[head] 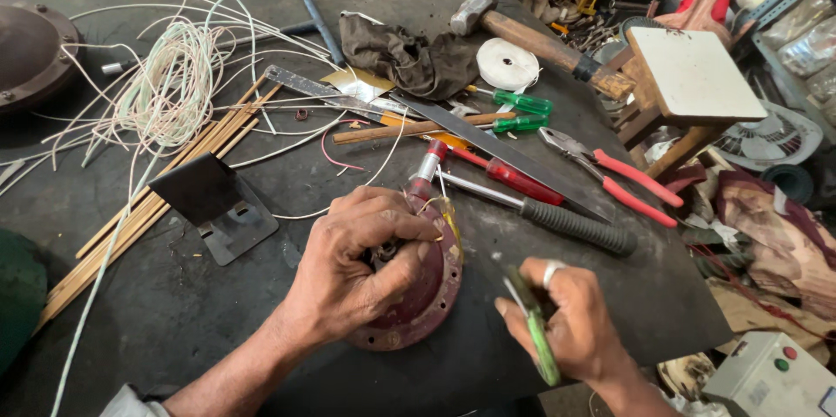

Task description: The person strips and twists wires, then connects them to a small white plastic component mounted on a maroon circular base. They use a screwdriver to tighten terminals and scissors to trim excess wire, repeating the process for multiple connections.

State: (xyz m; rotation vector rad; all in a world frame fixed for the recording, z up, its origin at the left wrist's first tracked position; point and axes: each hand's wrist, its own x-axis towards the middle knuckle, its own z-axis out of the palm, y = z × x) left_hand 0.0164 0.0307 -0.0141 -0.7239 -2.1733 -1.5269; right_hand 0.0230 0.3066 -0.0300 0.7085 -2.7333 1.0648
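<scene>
The left hand (357,265) was closed over the hub of a red motor cover (427,291) lying flat on the bench (174,312), fingers curled into its middle, where yellow wire (446,212) stuck out. The right hand (570,321), just right of the cover and apart from it, gripped a green-handled tool (535,334). The step looked like work on the hub wiring; next, the tool would likely need bringing to the hub. A grey-handled screwdriver (557,221) lay just beyond the cover.
</scene>
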